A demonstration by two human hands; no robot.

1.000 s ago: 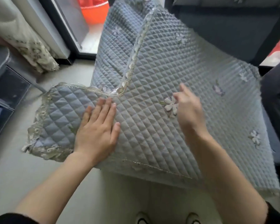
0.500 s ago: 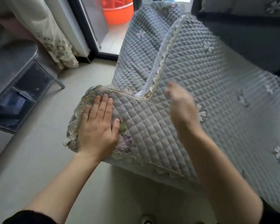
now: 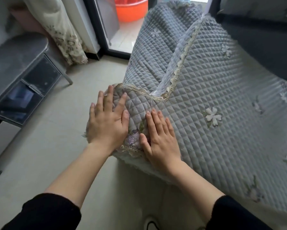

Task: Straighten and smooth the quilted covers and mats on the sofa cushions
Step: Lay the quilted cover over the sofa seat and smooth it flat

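Grey-blue quilted cover with beige lace trim (image 3: 156, 52), draped over the sofa arm and hanging down toward the pale floor tiles (image 3: 39, 155). Next to it, meeting it along a lace edge, a grey-blue quilted seat mat with embroidered white flowers (image 3: 222, 146), spread over the seat down to the front edge.

Left hand (image 3: 106, 123) flat, palm down, on the lower front corner of the cover; fingers (image 3: 101, 100) straight and a little spread, gripping nothing, only pressing the cloth. Right hand (image 3: 161, 138) just beside it, also palm down, on the same corner; fingers (image 3: 156, 118) straight and close together, holding nothing. Purple embroidered patch (image 3: 133, 138) visible between the two hands. Thumbs near each other, apart. Black sleeves (image 3: 44, 213) on both forearms.

Behind the cover, a round orange plastic basin (image 3: 131, 9), past a dark door frame. At the left, a cream patterned curtain (image 3: 64, 34) and a grey padded bench (image 3: 15, 60) with dark compartments under it. Dark sofa backrest (image 3: 263, 47) at the top right.
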